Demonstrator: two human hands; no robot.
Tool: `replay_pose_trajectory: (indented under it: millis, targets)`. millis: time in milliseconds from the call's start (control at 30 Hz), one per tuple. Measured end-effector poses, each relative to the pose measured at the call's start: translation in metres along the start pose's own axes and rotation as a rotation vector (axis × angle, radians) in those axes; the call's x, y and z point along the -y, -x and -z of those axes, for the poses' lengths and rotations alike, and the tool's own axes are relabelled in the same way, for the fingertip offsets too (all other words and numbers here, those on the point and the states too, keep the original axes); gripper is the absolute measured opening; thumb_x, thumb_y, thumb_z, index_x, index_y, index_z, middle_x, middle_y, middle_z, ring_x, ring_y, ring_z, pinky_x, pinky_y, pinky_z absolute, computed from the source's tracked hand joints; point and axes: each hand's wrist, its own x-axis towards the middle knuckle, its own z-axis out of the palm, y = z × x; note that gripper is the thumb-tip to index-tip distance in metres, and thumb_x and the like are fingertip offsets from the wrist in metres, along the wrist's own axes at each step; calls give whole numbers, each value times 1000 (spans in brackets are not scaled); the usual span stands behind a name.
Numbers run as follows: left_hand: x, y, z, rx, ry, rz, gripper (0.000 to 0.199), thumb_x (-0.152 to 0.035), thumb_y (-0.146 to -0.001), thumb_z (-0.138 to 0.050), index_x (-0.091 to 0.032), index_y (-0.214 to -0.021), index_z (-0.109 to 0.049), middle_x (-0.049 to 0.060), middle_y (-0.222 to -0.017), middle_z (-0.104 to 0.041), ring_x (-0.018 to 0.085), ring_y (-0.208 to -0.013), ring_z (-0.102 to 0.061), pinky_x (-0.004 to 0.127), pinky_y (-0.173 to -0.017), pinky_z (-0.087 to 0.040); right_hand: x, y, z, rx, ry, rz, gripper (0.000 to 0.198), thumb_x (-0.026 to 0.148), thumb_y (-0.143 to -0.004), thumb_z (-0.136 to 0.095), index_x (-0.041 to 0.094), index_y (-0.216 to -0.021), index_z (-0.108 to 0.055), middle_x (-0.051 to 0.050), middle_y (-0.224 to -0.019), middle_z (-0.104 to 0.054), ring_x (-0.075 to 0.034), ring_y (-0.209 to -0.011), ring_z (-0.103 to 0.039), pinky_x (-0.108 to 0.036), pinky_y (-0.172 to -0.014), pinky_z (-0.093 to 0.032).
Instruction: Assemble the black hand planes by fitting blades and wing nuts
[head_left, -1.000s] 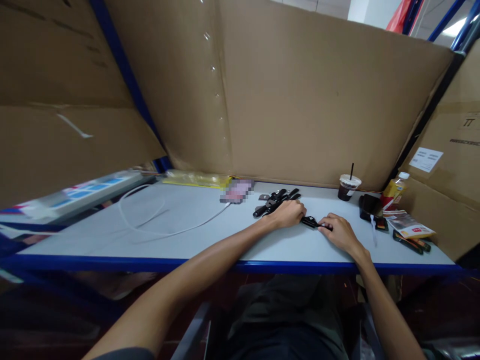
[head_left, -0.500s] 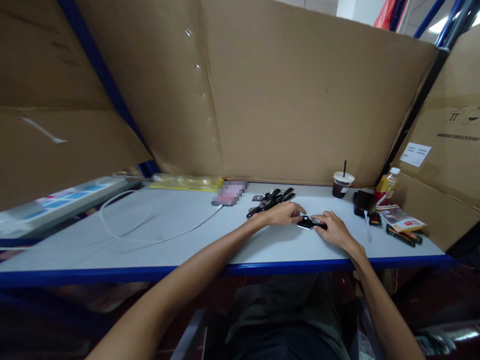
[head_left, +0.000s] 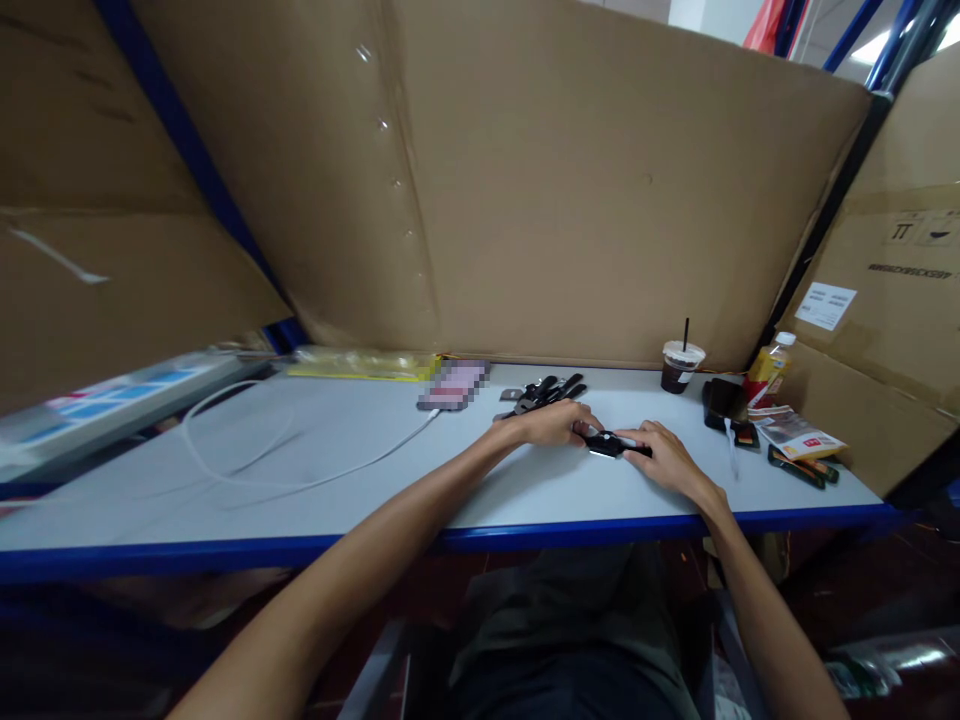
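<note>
A black two-handled tool with a wide middle and a bright straight edge, which looks like a spokeshave (head_left: 606, 445), lies level at the table's surface between my hands. My right hand (head_left: 664, 456) is closed on its right handle, thumb and forefinger along the body. My left hand (head_left: 562, 424) has its fingers curled round the left end, partly hiding it. Just behind my left hand is a pile of similar black tools (head_left: 553, 388), with grey metal plates (head_left: 512, 395) among them. My left wrist covers part of that pile.
A phone (head_left: 454, 385) on a white cable (head_left: 360, 467) lies left of the pile. To the right stand a lidded drink cup (head_left: 681, 368) and a bottle (head_left: 771, 368), near a dark case (head_left: 724, 405), a packet (head_left: 799, 437) and green-black items (head_left: 796, 467). Cardboard (head_left: 540, 200) walls the back.
My left hand has come down onto the left end of the spokeshave, its fingers now curled round it. My right hand keeps its grip. The view has shifted slightly.
</note>
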Motion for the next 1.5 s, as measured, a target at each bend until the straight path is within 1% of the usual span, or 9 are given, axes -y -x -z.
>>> replay_pose_trajectory:
  millis: [200, 333, 500, 633, 800, 1000, 1300, 1400, 1500]
  targets:
    - [0, 0, 1, 5, -8, 18, 39, -8, -77, -67, -19, -114, -75, 2, -86, -68, 15, -76, -61, 25, -71, -44, -1, 0, 0, -18, -22, 13, 40, 19, -91, -64, 27, -130, -70, -4, -88, -59, -20, -88, -54, -29, -81, -40]
    - [-1, 0, 1, -14, -89, 35, 30, -8, -77, -66, -18, -103, -77, 3, -88, -71, 15, -76, -62, 24, -70, -43, 2, 0, 0, -68, -47, -10, 37, 17, -88, -68, 24, -125, -71, -3, -91, -62, -19, -88, -57, -28, -80, -41]
    - [-8, 2, 1, -24, -216, 64, 25, -9, -80, -65, -19, -97, -79, 4, -91, -74, 16, -77, -65, 25, -70, -42, 4, 0, 1, -115, -22, -29, 23, 17, -88, -70, 25, -109, -76, -2, -94, -66, -18, -90, -60, -28, -80, -42]
    - [-11, 4, -1, -37, -343, 53, 20, -12, -83, -63, -21, -92, -78, 4, -91, -75, 17, -78, -65, 26, -67, -41, 6, 1, 2, -132, -16, -33, 28, 17, -87, -71, 28, -112, -76, -2, -98, -68, -18, -92, -63, -28, -82, -44]
    - [-13, 5, -2, -34, -383, 46, 18, -12, -83, -62, -21, -88, -77, 4, -90, -75, 18, -77, -65, 27, -66, -40, 5, 2, 3, -130, -6, -20, 24, 18, -89, -70, 28, -109, -79, -2, -97, -69, -19, -94, -63, -30, -84, -45]
    - [-16, 4, -2, -10, -402, 74, 16, -13, -83, -62, -20, -89, -75, 5, -93, -74, 18, -79, -65, 27, -65, -39, 3, 2, 3, -123, -10, -18, 25, 18, -89, -70, 31, -108, -79, -1, -98, -69, -18, -94, -63, -30, -84, -45]
    - [-22, 5, 0, -16, -367, 105, 18, -14, -83, -61, -20, -95, -74, 4, -88, -74, 18, -76, -65, 27, -67, -41, 5, 1, 3, -111, 35, -52, 22, 19, -89, -68, 25, -109, -77, -3, -101, -69, -19, -95, -63, -29, -84, -44]
    - [-23, 4, -2, -91, -362, 125, 22, -22, -89, -61, -18, -108, -71, 6, -92, -73, 19, -77, -65, 28, -69, -43, 5, 1, 3, -105, 27, -47, 19, 20, -90, -67, 25, -105, -77, -3, -101, -69, -19, -97, -63, -30, -86, -44]
    - [-20, 0, -9, -199, -386, 64, 23, -22, -96, -54, -17, -112, -70, 10, -103, -70, 21, -91, -66, 30, -78, -47, 6, 1, 4, -102, 17, -36, 17, 19, -90, -66, 25, -102, -77, -3, -100, -70, -20, -99, -63, -30, -87, -44]
